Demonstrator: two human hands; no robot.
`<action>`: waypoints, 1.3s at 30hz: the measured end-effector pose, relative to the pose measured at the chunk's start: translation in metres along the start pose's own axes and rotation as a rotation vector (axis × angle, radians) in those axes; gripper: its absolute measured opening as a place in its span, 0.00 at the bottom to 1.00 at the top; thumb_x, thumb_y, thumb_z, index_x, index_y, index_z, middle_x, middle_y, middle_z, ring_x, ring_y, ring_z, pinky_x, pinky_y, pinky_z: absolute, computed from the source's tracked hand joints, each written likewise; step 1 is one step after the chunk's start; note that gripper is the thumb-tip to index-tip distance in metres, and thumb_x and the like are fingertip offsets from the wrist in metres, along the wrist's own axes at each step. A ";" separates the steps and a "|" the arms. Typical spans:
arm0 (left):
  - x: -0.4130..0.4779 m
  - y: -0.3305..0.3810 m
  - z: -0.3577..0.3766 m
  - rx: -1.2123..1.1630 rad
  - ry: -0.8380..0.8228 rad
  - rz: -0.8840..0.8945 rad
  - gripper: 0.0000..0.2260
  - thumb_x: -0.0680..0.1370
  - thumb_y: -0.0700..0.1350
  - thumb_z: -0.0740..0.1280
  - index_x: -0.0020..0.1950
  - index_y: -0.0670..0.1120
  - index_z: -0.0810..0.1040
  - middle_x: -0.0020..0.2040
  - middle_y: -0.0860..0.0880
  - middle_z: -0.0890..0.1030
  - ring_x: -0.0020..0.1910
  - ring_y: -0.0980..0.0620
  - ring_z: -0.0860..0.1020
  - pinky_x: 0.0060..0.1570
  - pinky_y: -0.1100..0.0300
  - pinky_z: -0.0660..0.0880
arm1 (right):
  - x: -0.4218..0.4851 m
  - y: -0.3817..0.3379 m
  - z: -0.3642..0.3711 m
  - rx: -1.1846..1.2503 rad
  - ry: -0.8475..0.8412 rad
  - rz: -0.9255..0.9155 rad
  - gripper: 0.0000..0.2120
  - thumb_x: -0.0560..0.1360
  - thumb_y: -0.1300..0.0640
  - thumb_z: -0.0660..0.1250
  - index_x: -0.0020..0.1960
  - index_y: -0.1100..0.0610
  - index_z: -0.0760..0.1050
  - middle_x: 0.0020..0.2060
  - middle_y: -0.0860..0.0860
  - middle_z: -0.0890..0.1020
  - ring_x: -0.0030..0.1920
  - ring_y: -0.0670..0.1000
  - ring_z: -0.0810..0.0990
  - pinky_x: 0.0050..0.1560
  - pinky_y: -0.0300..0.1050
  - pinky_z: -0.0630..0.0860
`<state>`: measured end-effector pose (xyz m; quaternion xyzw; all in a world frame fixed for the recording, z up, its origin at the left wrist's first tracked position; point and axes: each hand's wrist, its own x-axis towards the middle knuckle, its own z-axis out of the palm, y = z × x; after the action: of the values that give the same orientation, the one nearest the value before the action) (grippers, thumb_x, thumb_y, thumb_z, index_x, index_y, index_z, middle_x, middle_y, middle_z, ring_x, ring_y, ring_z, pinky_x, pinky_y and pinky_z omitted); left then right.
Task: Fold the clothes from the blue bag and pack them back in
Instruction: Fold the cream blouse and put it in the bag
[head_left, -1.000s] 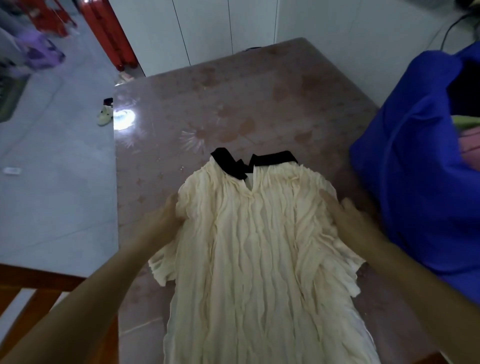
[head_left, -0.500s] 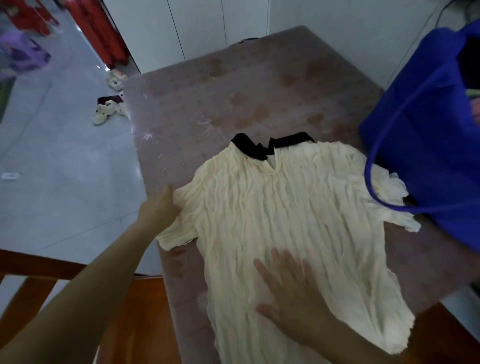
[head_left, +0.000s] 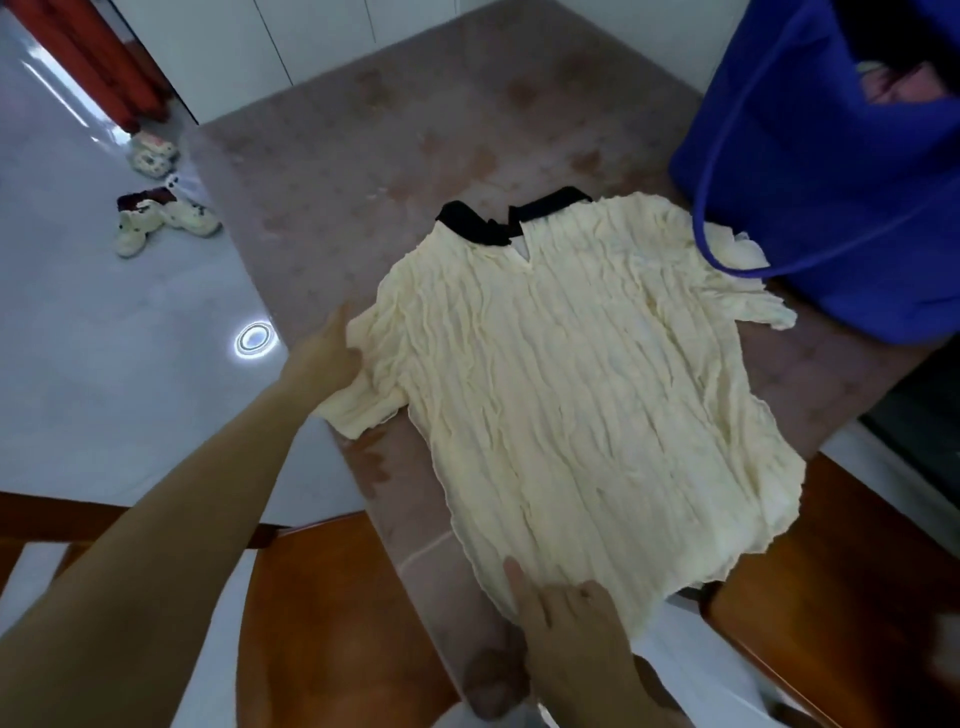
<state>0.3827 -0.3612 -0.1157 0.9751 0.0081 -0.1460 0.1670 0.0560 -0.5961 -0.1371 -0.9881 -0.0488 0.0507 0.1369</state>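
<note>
A: Floor (head_left: 104, 374)?
B: Glossy pale grey, ring-shaped lamp glare (head_left: 254, 339).
A: Furniture?
B: Pinkish patterned table (head_left: 415, 130), wooden chair (head_left: 322, 597) near edge. White panelled wall (head_left: 322, 36) behind; red drape (head_left: 98, 57) far left, possibly a curtain.

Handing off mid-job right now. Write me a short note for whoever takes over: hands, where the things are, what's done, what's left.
Left hand: at the left sleeve edge of the cream blouse; fingers hidden by fabric, grip unclear.
Right hand: flat on the hem, fingers straight.
Blouse: spread face up on the table, black collar away from you, no fold made yet; the strap of the blue bag crosses its other sleeve.
Bag: on the table's right side, pink fabric showing inside.
Left to do: fold the blouse and pack it; the bag's other contents cannot be judged.
</note>
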 end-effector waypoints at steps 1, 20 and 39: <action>0.000 0.005 -0.003 -0.054 0.015 -0.001 0.31 0.77 0.41 0.63 0.76 0.50 0.54 0.66 0.40 0.72 0.60 0.37 0.73 0.58 0.48 0.71 | 0.000 -0.002 -0.002 0.014 -0.033 0.001 0.36 0.63 0.59 0.60 0.72 0.56 0.62 0.27 0.47 0.75 0.26 0.50 0.74 0.39 0.48 0.68; 0.018 0.150 0.033 -0.198 0.323 0.427 0.22 0.81 0.48 0.57 0.73 0.40 0.64 0.68 0.41 0.71 0.68 0.42 0.68 0.68 0.48 0.63 | -0.004 0.081 -0.031 0.005 -0.079 -0.083 0.27 0.77 0.41 0.50 0.72 0.50 0.62 0.70 0.45 0.68 0.68 0.48 0.67 0.71 0.50 0.53; 0.079 0.312 0.083 0.105 -0.126 0.634 0.28 0.79 0.51 0.61 0.76 0.43 0.57 0.74 0.42 0.61 0.73 0.42 0.60 0.71 0.47 0.60 | 0.098 0.206 -0.117 0.357 0.131 0.723 0.20 0.75 0.44 0.65 0.61 0.50 0.61 0.57 0.51 0.73 0.62 0.55 0.70 0.65 0.53 0.61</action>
<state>0.4547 -0.6855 -0.1126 0.9253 -0.3139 -0.1467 0.1540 0.1830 -0.8138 -0.0905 -0.9035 0.3200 0.0400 0.2823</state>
